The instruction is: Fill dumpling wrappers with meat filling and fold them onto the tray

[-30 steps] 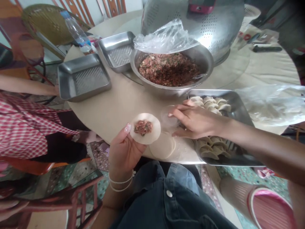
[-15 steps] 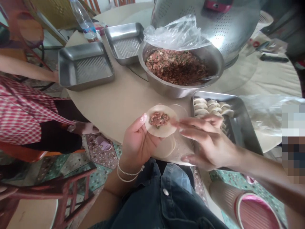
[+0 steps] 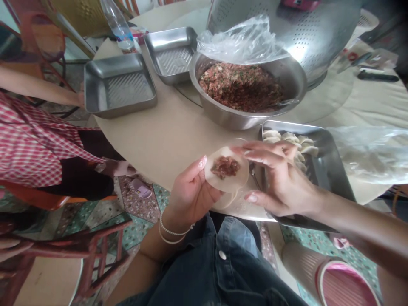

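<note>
A round dumpling wrapper (image 3: 234, 183) lies across the fingers of my left hand (image 3: 194, 193), gripped at its left edge by the thumb. On its middle sits a clump of meat filling (image 3: 225, 167). My right hand (image 3: 285, 185) is at the wrapper's upper right edge, its fingertips touching or very near it. Those fingers are stretched and the thumb stands apart below. Another thin wrapper (image 3: 227, 200) shows partly on the table beneath. To the right, a metal tray (image 3: 334, 170) holds several folded dumplings (image 3: 307, 145), partly hidden by my right hand.
A steel bowl (image 3: 237, 122) of meat filling stands ahead, with a plastic bag (image 3: 239, 40) over its far rim and a large colander (image 3: 306, 42) behind. Two metal trays, one near (image 3: 121, 108), one farther (image 3: 174, 78), sit left. A person's hand (image 3: 81, 98) touches the nearer.
My left hand has shifted slightly right and down with the filled wrapper. The right hand's fingers have come to the wrapper's upper right edge. The whole view has shifted slightly.
</note>
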